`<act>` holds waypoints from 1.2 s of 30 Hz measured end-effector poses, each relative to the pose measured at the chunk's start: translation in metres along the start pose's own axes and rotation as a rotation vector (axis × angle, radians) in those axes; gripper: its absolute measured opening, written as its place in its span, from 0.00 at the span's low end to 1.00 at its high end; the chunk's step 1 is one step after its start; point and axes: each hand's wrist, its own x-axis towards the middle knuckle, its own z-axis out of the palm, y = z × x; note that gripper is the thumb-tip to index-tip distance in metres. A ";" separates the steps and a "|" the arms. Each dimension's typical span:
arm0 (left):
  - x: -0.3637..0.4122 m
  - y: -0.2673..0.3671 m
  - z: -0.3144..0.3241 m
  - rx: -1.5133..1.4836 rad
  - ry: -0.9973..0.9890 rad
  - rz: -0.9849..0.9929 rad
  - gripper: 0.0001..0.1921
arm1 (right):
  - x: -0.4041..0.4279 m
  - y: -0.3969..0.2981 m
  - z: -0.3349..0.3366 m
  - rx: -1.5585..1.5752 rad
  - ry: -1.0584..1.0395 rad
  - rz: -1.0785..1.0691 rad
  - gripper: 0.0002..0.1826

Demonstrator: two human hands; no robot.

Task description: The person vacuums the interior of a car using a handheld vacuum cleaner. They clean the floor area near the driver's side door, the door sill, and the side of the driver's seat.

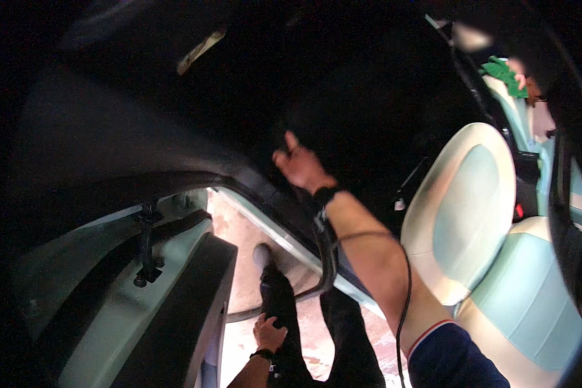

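My right hand (298,165) reaches into the dark footwell of a car, its index finger extended; what lies under its fingers is lost in the dark. A thick black hose (327,264) runs up over the door sill (281,242) and passes beneath my right wrist, and whether the hand grips it cannot be told. A thin black cable (408,291) loops over my right forearm. Lower down, my left hand (270,334) rests against my dark trouser leg (279,300) with its thumb apart and nothing seen in it.
The open car door (174,300) stands at the left, with its door check strap (148,247). A cream and pale-blue seat (470,208) is at the right. Beyond it, at the upper right, another person's hand (520,80) holds a green cloth (504,75).
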 end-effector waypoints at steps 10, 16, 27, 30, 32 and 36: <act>0.016 0.040 0.003 -0.046 0.195 0.126 0.25 | -0.192 0.047 0.011 0.077 -0.027 0.347 0.43; 0.017 0.196 -0.037 -0.951 -0.181 0.172 0.34 | -0.253 0.086 -0.016 0.179 0.085 0.422 0.42; -0.032 0.252 -0.108 -1.500 -0.284 0.243 0.28 | -0.317 0.008 -0.107 0.094 0.100 -0.168 0.15; -0.006 0.248 -0.150 -1.359 -0.141 0.282 0.24 | -0.320 0.013 -0.159 -0.047 0.606 -0.475 0.13; 0.027 0.236 -0.179 -1.275 -0.037 0.311 0.24 | -0.295 0.047 -0.194 -0.273 0.914 -0.420 0.18; 0.062 0.289 -0.218 -0.952 0.052 0.402 0.31 | -0.265 0.142 -0.248 -0.464 1.020 0.095 0.33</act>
